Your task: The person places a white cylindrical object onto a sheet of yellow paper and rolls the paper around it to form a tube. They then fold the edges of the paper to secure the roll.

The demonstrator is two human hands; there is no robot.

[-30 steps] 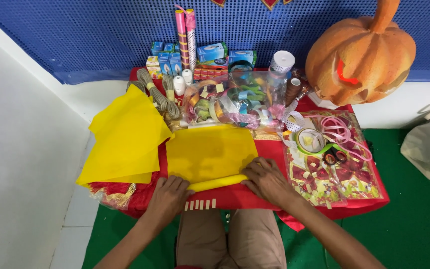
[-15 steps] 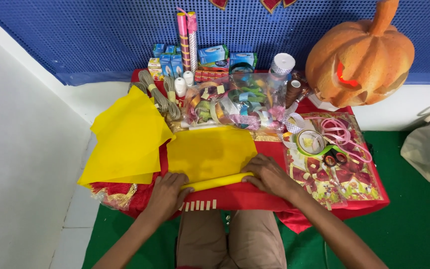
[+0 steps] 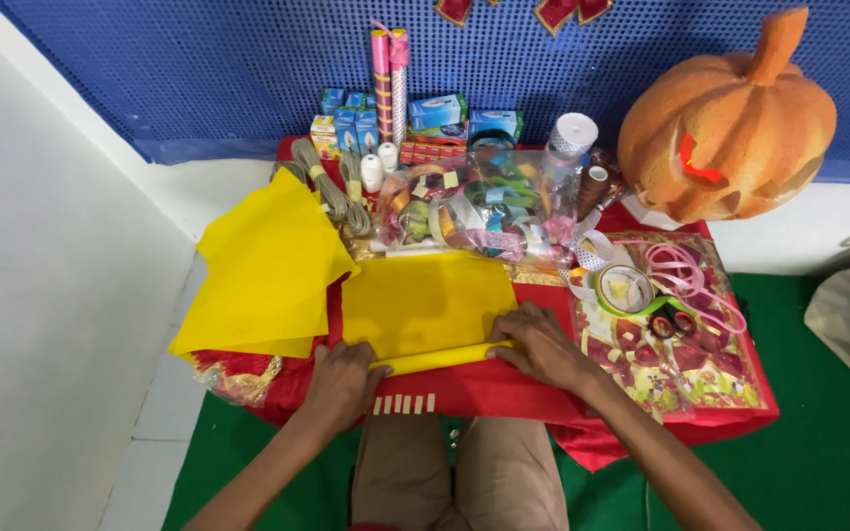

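A yellow paper sheet (image 3: 429, 301) lies flat on the red cloth (image 3: 504, 388), and its near edge is rolled into a thin yellow tube (image 3: 437, 358). My left hand (image 3: 342, 382) presses on the tube's left end. My right hand (image 3: 537, 343) rests with fingers spread over the tube's right end and the sheet's corner. A row of small pale strips (image 3: 403, 403) sits on the cloth just below the tube.
A stack of yellow sheets (image 3: 264, 271) overhangs the table's left side. Behind are a clear bag of ribbons (image 3: 476, 208), twine bundles (image 3: 331, 187), small boxes (image 3: 437, 114) and tape rolls (image 3: 624, 289). An orange pumpkin (image 3: 728, 126) stands at the back right. A white wall (image 3: 41, 295) is on the left.
The rolled tube has moved a little farther up the sheet, and both hands have shifted forward with it. The view is otherwise steady.
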